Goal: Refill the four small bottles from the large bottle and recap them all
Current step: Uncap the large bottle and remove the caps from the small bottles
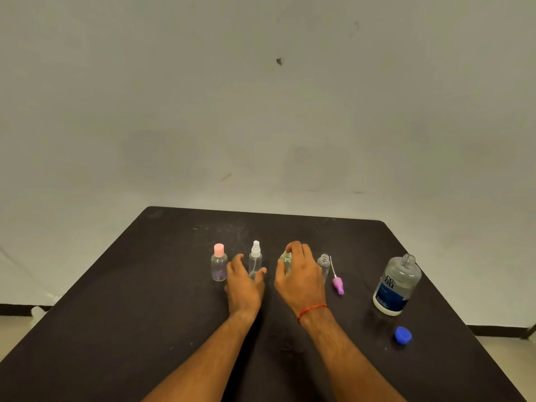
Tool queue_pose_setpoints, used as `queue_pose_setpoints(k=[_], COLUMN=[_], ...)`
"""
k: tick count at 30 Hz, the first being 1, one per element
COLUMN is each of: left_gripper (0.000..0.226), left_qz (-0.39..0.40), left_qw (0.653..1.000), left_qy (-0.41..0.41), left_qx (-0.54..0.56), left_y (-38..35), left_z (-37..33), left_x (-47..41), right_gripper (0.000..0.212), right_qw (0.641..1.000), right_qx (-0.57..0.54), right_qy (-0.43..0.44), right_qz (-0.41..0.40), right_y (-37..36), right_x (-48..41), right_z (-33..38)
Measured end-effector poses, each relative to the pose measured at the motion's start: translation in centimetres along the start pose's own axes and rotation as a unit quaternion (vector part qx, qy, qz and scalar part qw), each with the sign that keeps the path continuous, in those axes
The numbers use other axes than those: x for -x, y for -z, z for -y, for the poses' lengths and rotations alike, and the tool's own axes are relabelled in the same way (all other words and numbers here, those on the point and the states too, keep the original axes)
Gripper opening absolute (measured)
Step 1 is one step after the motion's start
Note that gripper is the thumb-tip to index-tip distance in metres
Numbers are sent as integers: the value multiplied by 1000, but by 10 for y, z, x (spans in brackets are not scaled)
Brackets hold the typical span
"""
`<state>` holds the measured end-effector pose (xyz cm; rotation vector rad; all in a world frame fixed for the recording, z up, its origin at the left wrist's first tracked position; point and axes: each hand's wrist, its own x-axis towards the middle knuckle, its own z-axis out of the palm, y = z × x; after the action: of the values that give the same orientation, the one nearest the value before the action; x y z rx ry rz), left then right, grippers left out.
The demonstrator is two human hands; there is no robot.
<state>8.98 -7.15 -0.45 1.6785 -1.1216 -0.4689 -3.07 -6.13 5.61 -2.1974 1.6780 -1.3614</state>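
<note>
The large bottle (pixel 397 285) is set upright and uncapped near the right edge of the worktop (pixel 145 300). Its blue cap (pixel 403 335) is laid on the near side of it, apart from it. The small bottles are ranged in a row across the middle of the worktop, along its far edge. At the end toward the left edge the pink-capped bottle (pixel 219 264) is stood. Next to it the spray bottle (pixel 255 258) is seen with its white sprayer fitted. The left hand (pixel 245 282) is held with fingers spread and relaxed about the foot of the spray bottle, thumb on one side and fingers on the other; whether the bottle is touched cannot be told. The third bottle (pixel 287 262) is gripped by the right hand (pixel 301 274), with fingers curled over its top. Just beyond that hand, toward the right edge, the fourth bottle (pixel 323 264) is left open-necked. A purple sprayer (pixel 338 285) is laid beside it. A red thread (pixel 311 310) is worn on the right wrist.
</note>
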Motion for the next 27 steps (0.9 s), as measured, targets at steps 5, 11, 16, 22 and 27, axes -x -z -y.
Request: queue_pose_setpoints(k=[5, 11, 16, 22, 27], left_gripper=[35, 9, 20, 13, 24], left_qz=[46, 50, 54, 69, 104], left_qw=[998, 996, 992, 991, 988], left_qy=[14, -41, -107, -94, -109], left_qx=[50, 66, 32, 59, 33], left_y=[-6, 3, 16, 24, 32], left_z=[-1, 2, 1, 2, 5], left_x=[-9, -12, -10, -4, -5], right_gripper=[22, 36, 26, 16, 20], right_qw=[999, 991, 974, 958, 937], right_qx=[16, 47, 17, 47, 43], right_qy=[-4, -23, -50, 4, 61], right_qz=[33, 122, 220, 283, 341], right_y=[-8, -15, -16, -13, -6], right_x=[-7, -28, -50, -57, -56], right_z=[4, 13, 26, 39, 35])
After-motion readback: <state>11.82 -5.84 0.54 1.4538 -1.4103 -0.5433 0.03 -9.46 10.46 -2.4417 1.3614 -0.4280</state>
